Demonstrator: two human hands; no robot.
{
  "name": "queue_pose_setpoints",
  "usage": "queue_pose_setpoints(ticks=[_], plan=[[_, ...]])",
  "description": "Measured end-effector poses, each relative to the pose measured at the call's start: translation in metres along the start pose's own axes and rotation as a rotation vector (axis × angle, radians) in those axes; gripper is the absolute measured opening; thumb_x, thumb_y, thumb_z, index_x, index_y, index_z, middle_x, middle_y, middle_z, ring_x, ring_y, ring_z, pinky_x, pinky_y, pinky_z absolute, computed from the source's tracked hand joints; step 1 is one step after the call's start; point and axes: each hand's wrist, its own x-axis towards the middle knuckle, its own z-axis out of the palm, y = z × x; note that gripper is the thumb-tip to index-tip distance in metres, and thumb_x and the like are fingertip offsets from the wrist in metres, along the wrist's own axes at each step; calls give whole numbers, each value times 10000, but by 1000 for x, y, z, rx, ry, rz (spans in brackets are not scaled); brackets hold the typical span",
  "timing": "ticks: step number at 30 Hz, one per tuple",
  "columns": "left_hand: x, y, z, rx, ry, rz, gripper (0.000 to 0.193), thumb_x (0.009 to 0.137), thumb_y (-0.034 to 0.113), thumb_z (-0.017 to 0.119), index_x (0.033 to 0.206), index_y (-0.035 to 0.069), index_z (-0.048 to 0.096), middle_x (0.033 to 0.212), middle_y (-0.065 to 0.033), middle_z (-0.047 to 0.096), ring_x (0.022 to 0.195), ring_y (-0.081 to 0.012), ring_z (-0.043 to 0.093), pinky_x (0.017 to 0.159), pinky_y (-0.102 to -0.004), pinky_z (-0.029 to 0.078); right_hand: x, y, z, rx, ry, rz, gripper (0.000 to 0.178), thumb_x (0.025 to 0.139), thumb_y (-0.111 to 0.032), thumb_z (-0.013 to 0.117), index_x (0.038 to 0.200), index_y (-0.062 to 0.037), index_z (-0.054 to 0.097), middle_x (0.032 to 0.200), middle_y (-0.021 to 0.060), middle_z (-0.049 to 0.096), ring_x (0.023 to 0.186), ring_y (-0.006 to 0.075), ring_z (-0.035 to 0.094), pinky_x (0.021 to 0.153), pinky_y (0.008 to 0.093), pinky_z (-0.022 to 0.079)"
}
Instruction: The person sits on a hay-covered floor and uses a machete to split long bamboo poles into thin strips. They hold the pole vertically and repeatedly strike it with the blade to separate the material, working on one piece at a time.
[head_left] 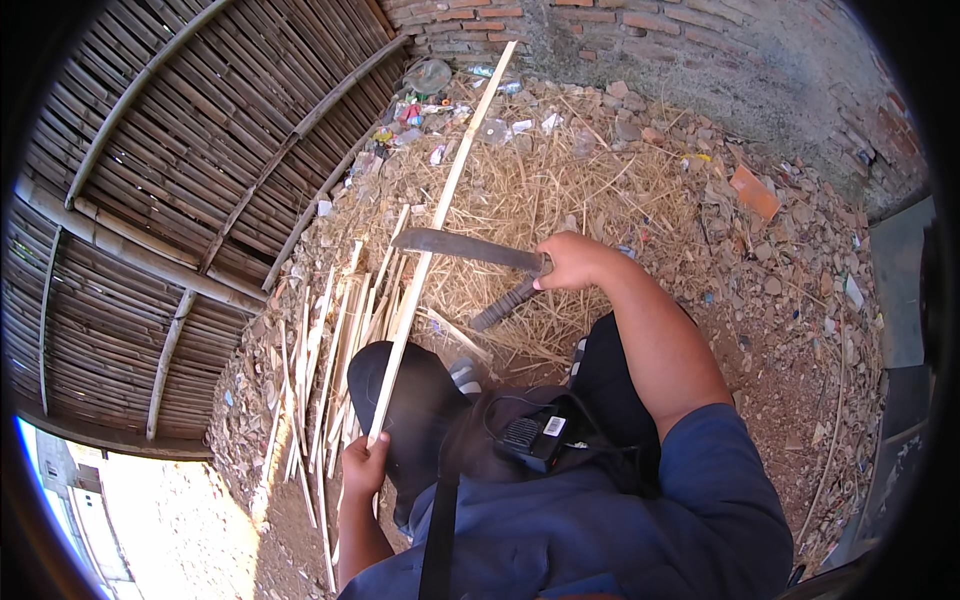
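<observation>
My left hand is closed round the near end of a long, pale bamboo strip. The strip passes over my left knee and slants up toward the brick wall. In my closed right hand is a machete, its dark blade pointing left and lying across the strip. A dark, ridged, handle-like piece slants down from below that hand; whether it belongs to the machete I cannot tell. Beside my left leg, several loose pale strips lie on the ground.
Straw and shavings cover the ground ahead, with rubble and litter around them. A woven bamboo wall rises on the left, a brick wall at the back. An orange tile-like piece lies right. A black device rests at my lap.
</observation>
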Motion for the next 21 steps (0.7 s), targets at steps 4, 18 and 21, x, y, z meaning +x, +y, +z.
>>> queue_pose_setpoints(ticks=[4,18,21], plan=[[-1,1,0,8,9,-13,430,941,363,719,722,3,640,608,47,530,582,-44,427,500,-271,331,-1,-4,-3,-2,-23,7,448,779,-343,804,1084,-31,703,956,187,699,925,336,685,806,430,524],[-2,7,0,52,16,2,446,937,377,706,728,-12,648,609,29,551,590,-61,465,519,-284,368,0,-3,0,30,-39,9,440,780,-350,808,1070,-35,705,917,177,694,895,330,681,780,431,516],[-3,11,-1,74,11,2,444,938,381,701,744,-17,659,613,23,562,591,-61,470,521,-284,372,1,-3,2,32,-42,5,446,781,-351,809,1078,-36,703,924,178,694,907,332,679,791,430,515]])
